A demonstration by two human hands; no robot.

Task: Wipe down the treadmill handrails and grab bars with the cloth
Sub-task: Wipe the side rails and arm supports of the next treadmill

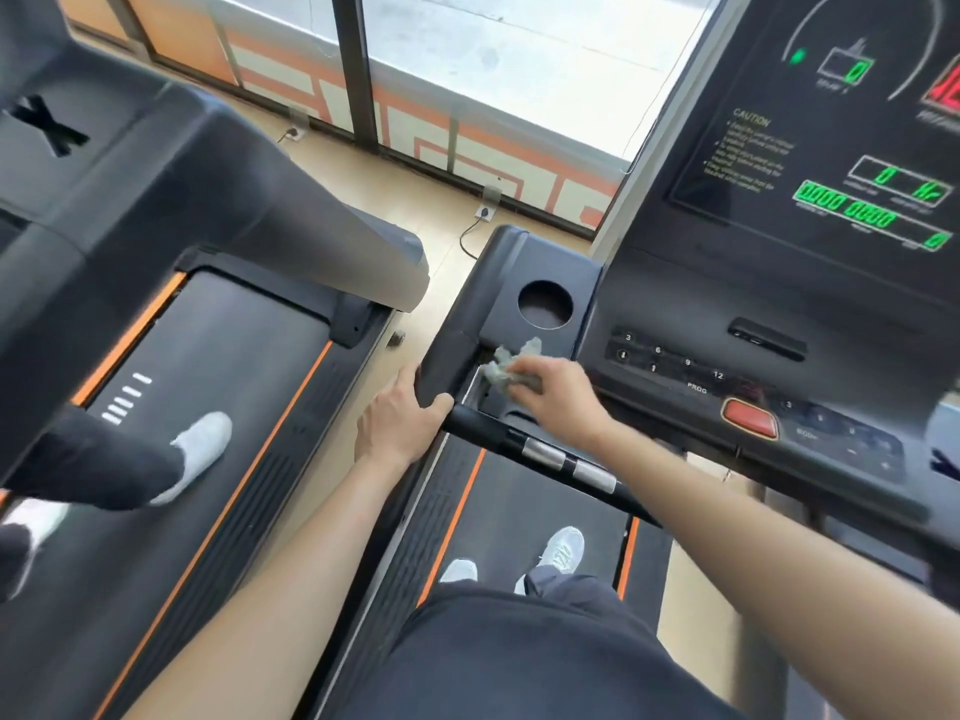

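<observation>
We hold the cloth (pixel 511 367), a crumpled grey-green wad, in our right hand (pixel 558 394). The fingers bunch round it and press it down on the black surface where the handrail (pixel 447 350) meets the console (pixel 831 226). Our left hand (pixel 402 420) is just beside the right one, on its outer side. It grips the corner of the handrail, fingers curled over the outer edge and thumb lying along the near side. From under that thumb the grab bar (pixel 550 459) runs back beneath our right wrist, with two silver pads on it. Just beyond the cloth sits a round cup holder (pixel 545 305). To the right of our right hand is a row of numbered buttons (pixel 670 366) and a red stop button (pixel 750 418), and above them green digits glow on the console. Below both forearms lies the belt (pixel 519 511) with orange edging, where our pale shoes (pixel 563 549) stand. To the left of our left hand is a second treadmill (pixel 234 381), carrying another person's dark-clad leg (pixel 104 459) and white shoe (pixel 205 444). Beyond the hands we see the wooden floor (pixel 415 210) and a window (pixel 519 54).
</observation>
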